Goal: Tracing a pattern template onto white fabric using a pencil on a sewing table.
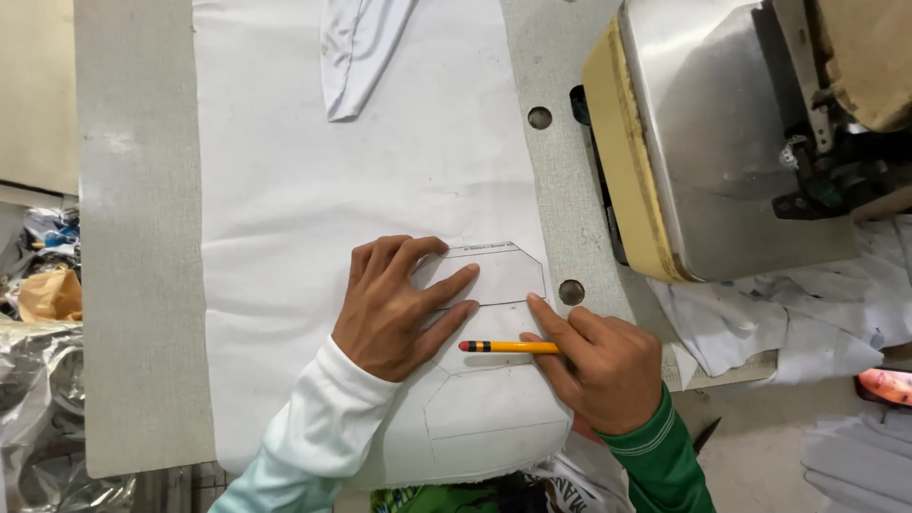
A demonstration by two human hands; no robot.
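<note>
A large white fabric sheet (323, 180) lies flat on the grey table (138, 237). My left hand (389, 309) presses a small pale angular template (503, 275) flat onto the fabric, fingers spread over its left part. My right hand (598, 366) grips a yellow pencil (508, 347) with a red and black end, lying almost level just below the template. The right index finger touches the template's lower right edge. Pencil outlines of the same shape show on the fabric (484, 413) nearer to me.
A sewing machine (731, 142) with a metal body and yellowish base stands at the right. A folded white cloth piece (356, 52) lies at the far edge. More white cloth pieces (750, 318) pile below the machine. Bags and clutter (43, 294) sit left of the table.
</note>
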